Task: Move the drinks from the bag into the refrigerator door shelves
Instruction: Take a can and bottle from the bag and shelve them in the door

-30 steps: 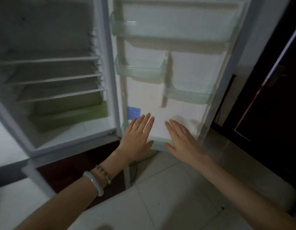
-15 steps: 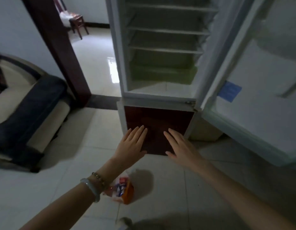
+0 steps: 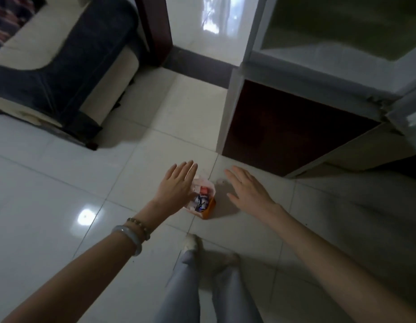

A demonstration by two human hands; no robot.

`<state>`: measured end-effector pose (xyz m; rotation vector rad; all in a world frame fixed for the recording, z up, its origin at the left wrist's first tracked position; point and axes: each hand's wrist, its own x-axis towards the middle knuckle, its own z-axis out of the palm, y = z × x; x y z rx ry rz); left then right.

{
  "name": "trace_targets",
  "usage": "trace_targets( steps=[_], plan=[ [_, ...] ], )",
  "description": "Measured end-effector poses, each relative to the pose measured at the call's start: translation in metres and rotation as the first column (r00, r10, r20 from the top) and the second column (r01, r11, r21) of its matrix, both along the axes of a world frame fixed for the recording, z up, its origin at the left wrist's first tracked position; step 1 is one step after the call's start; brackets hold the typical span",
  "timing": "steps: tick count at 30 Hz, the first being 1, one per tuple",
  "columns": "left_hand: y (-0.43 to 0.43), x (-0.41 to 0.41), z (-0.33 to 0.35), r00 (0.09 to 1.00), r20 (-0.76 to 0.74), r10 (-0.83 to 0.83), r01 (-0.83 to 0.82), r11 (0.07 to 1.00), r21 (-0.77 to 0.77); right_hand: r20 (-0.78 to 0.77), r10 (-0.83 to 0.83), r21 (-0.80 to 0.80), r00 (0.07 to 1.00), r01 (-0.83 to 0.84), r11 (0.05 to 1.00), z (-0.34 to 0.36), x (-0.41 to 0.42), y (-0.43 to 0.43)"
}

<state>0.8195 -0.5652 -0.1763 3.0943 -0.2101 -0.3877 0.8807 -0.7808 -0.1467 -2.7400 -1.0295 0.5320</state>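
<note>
A small orange-and-white bag (image 3: 208, 209) stands on the pale tiled floor, with several small drink packs (image 3: 201, 199) showing in its open top. My left hand (image 3: 177, 186) hovers flat over the bag's left side, fingers spread, covering part of it. My right hand (image 3: 246, 190) is held flat and empty just right of the bag. The open refrigerator (image 3: 319, 57) fills the upper right; only a corner of its door (image 3: 409, 117) shows at the right edge, and the door shelves are out of view.
A dark-blue and cream sofa (image 3: 62, 66) stands at the upper left. A dark wooden door post (image 3: 155, 26) rises beside a glossy hallway floor. The fridge's dark lower panel (image 3: 291, 129) faces me. My legs and feet (image 3: 202, 264) are below the bag.
The view has swung down and left from the fridge door shelves to the floor. The bag now lies between my outstretched hands, which stay flat and empty.
</note>
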Motion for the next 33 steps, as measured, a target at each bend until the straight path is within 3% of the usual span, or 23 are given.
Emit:
trace_targets(
  steps=[9,14,21,23,27,33],
  plan=[
    [0.028,-0.008,-0.196,0.988,-0.116,0.101,-0.104,0.994,-0.019,-0.119,0.057,-0.06,0.991,-0.064,0.996,-0.202,0.031,0.025],
    [0.021,-0.004,-0.338,0.971,-0.169,0.169,-0.185,0.979,-0.085,-0.085,0.138,-0.035,0.987,-0.142,0.989,-0.339,0.042,0.033],
    [0.012,0.041,-0.492,0.967,-0.234,0.098,-0.101,0.995,0.0,0.006,0.273,0.034,0.962,-0.273,0.961,-0.479,0.064,0.037],
    [0.001,0.052,-0.524,0.925,-0.338,0.171,-0.194,0.98,-0.035,0.052,0.305,0.043,0.951,-0.307,0.951,-0.505,0.071,0.039],
    [-0.026,0.063,-0.555,0.727,-0.611,0.314,-0.448,0.891,-0.075,0.117,0.365,0.077,0.924,-0.374,0.924,-0.539,0.079,0.044],
    [-0.053,0.061,-0.58,0.679,-0.589,0.439,-0.575,0.817,-0.054,0.175,0.412,0.082,0.894,-0.431,0.899,-0.55,0.081,0.046]
  ],
)
